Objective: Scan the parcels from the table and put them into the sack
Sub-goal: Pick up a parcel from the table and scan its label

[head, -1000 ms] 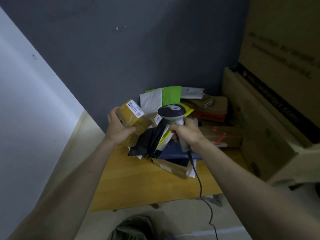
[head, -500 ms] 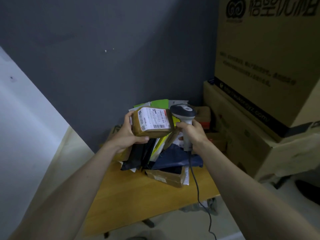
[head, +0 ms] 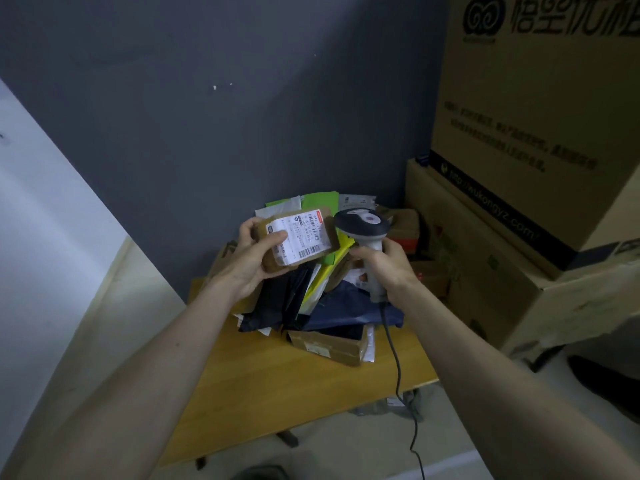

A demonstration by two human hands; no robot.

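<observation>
My left hand (head: 251,259) grips a small brown taped parcel (head: 299,240) with its white barcode label turned up toward me. My right hand (head: 382,263) grips the handle of a grey barcode scanner (head: 362,225); its dark head sits right beside the parcel's right edge. Both are held above a pile of parcels (head: 311,299) on the wooden table (head: 277,386): black, navy, yellow-green and white bags and a flat brown box (head: 329,344). A dark edge at the bottom of the frame, perhaps the sack (head: 258,472), barely shows.
Large stacked cardboard boxes (head: 519,202) stand close on the right of the table. A grey wall is behind, a white wall on the left. The scanner's black cable (head: 398,382) hangs over the table's front edge to the floor.
I have turned the brown parcel so its label faces up and brought it next to the scanner head. The view has tilted up, hiding most of the sack.
</observation>
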